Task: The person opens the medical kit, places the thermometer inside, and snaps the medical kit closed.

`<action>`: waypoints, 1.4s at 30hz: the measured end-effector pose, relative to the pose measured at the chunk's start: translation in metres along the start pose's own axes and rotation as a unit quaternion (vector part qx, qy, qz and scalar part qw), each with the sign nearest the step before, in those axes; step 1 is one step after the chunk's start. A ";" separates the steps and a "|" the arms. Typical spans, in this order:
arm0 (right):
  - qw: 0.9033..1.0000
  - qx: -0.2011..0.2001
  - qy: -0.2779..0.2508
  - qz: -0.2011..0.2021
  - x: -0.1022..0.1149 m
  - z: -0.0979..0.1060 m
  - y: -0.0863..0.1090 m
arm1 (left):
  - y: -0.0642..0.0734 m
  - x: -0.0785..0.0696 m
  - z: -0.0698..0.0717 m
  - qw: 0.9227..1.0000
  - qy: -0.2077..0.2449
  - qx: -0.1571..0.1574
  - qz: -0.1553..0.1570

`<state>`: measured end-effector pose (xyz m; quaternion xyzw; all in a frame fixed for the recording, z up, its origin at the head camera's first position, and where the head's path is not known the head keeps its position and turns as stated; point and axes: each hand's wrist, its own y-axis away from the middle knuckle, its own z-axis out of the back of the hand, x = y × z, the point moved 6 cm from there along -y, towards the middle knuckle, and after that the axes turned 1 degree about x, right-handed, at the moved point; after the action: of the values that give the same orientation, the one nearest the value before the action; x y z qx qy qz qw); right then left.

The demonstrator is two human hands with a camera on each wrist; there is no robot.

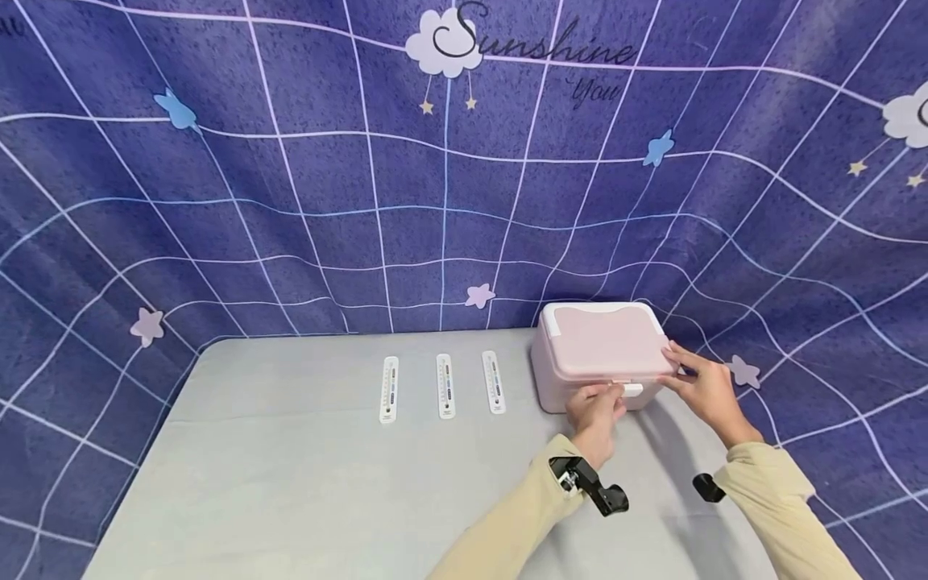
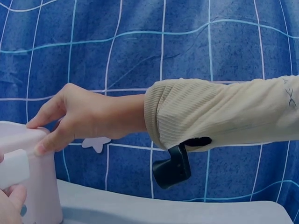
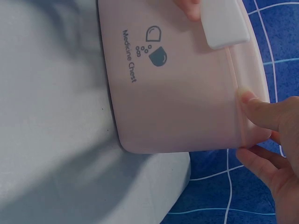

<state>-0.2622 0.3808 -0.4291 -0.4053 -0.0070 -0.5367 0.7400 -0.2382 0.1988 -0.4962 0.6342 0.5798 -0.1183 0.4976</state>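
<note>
A pink medicine chest (image 1: 612, 342) with a white-trimmed lid stands closed at the back right of the table. My left hand (image 1: 596, 415) is at the front, thumb and finger pinching the white latch (image 1: 632, 390). At the lid's front right corner, my right hand (image 1: 706, 393) grips the edge. The right wrist view has its thumb (image 3: 254, 105) on the front near the seam and the other fingers round the side. Printed on the chest's front are the words "Medicine Chest" and a capsule picture.
Left of the chest, three white thermometers lie in a row: one nearest (image 1: 494, 383), one in the middle (image 1: 445, 387), one farthest (image 1: 389, 390). They rest on a grey-white table (image 1: 290, 483). A blue patterned curtain (image 1: 326, 177) hangs behind and around it.
</note>
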 end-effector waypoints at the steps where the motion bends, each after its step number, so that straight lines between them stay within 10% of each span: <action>1: 1.000 0.000 0.002 -0.001 -0.001 0.000 -0.001 | -0.001 0.000 0.000 1.000 -0.003 0.001 -0.004; 42: 0.999 -0.004 -0.027 -0.029 -0.008 -0.003 -0.002 | -0.010 0.011 0.010 0.998 0.016 0.048 -0.034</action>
<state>-0.2682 0.3845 -0.4339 -0.4219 -0.0364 -0.5472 0.7220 -0.2395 0.1957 -0.5140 0.6388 0.6029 -0.1528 0.4528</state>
